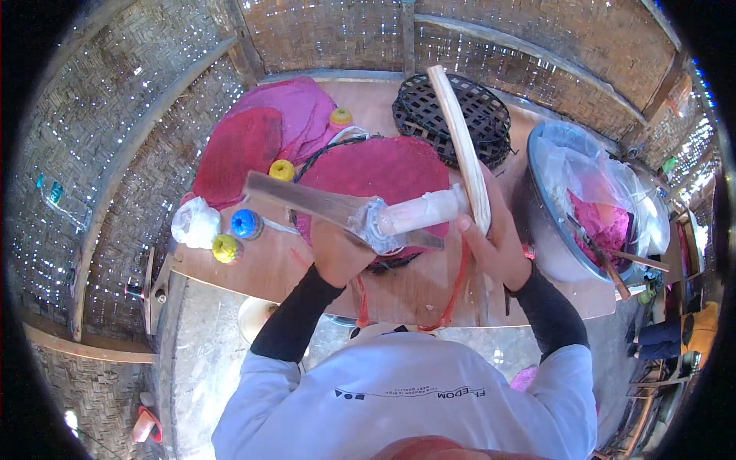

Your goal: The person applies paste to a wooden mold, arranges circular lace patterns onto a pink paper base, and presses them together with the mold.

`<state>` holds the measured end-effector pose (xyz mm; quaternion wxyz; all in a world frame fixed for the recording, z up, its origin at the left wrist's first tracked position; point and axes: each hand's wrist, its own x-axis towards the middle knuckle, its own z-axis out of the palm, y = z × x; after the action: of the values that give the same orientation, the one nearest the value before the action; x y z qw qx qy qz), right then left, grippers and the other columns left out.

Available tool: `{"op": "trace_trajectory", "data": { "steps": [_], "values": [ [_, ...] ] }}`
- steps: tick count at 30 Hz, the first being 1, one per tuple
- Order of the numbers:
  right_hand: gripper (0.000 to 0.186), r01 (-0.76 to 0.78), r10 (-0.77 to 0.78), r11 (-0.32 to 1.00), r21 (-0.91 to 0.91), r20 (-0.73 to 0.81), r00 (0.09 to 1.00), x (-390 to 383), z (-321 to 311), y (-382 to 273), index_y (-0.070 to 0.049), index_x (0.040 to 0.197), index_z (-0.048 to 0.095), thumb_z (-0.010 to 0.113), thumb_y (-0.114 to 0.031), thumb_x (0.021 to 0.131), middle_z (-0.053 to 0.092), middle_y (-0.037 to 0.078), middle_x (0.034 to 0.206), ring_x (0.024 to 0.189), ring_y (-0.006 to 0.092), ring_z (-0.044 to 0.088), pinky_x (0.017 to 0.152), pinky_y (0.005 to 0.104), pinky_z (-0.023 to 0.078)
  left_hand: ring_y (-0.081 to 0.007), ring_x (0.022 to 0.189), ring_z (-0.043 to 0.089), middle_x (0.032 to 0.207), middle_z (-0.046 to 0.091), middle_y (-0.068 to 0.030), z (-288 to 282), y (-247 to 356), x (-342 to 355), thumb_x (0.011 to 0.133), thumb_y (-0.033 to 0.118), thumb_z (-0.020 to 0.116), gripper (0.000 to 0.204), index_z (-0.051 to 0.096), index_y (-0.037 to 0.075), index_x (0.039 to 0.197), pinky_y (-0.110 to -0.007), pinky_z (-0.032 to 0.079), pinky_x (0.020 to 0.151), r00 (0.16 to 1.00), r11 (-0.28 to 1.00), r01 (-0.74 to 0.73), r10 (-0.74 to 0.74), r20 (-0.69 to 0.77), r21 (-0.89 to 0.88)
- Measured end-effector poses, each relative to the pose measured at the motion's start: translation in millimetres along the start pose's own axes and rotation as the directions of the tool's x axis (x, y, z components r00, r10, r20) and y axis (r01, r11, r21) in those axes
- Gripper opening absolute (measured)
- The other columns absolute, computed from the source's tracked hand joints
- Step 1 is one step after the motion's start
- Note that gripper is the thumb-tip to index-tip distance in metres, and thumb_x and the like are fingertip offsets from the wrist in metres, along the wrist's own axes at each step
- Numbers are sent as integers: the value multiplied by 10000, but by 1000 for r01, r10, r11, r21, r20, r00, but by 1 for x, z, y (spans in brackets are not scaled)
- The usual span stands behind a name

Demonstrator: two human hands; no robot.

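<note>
My left hand (337, 257) is closed round a wooden board (307, 201) with a pale, translucent cylinder (422, 212) joined to it. Cloudy plastic is wrapped round the joint, and the cylinder points toward my right hand. My right hand (498, 238) grips a long pale wooden stick (460, 130), held nearly upright beside the cylinder's end. The right thumb lies close to that end; whether it touches cannot be made out. Beneath both hands is a round dark-pink sheet (368, 169), partly covered by the board and cylinder. Red strips (454, 295) hang toward the table's near edge.
More pink round sheets (238, 153) overlap at the back left. Yellow rolls (281, 170), a blue roll (246, 223) and a white plastic bag (195, 223) stand nearby. Black lattice trays (452, 115) lie behind. At right, a large tub (548, 222) holds pink material, plastic and sticks.
</note>
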<state>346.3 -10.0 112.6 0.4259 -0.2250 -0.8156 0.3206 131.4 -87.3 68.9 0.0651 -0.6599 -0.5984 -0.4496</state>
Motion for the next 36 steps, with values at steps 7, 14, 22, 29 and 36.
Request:
{"op": "trace_trajectory", "data": {
  "steps": [7,14,22,29,36],
  "values": [
    [719,0,0,1000,0,139,990,-8,-6,-28,58,1333,174,553,-247,804,352,198,1299,1226,253,325,1011,350,233,-295,784,594,832,626,-112,0,20,-7,592,338,702,379,630,83,862,-392,448,719,979,988,73,-45,201,-136],
    [762,-416,437,898,-142,392,810,-41,11,-31,32,1342,175,597,-267,783,444,224,1210,1082,275,483,925,385,363,-296,797,603,863,622,-126,20,37,-41,588,345,709,454,621,72,941,-363,460,734,853,938,307,-195,484,-162],
    [764,-677,460,731,82,674,578,-28,-17,45,-4,1332,253,587,-430,794,454,78,1199,1021,180,489,829,320,422,-279,937,574,976,601,-146,42,-12,-25,630,290,728,497,568,58,1040,-354,426,829,905,757,408,-262,335,-510],
    [639,-903,413,326,280,817,402,19,-32,44,-30,1281,367,448,-499,854,487,-16,962,775,66,473,659,198,418,-273,1190,392,1280,418,-118,-7,-79,100,730,654,478,860,330,32,1305,-402,283,1006,979,-464,142,-63,192,-874],
    [654,-930,595,360,-74,786,168,35,-15,74,-92,1259,418,328,-598,856,527,13,1019,833,86,477,693,233,402,-316,1019,493,1015,552,-87,34,-121,85,805,613,408,708,468,27,1197,-454,365,904,971,-694,236,149,185,-680]
  ]
}}
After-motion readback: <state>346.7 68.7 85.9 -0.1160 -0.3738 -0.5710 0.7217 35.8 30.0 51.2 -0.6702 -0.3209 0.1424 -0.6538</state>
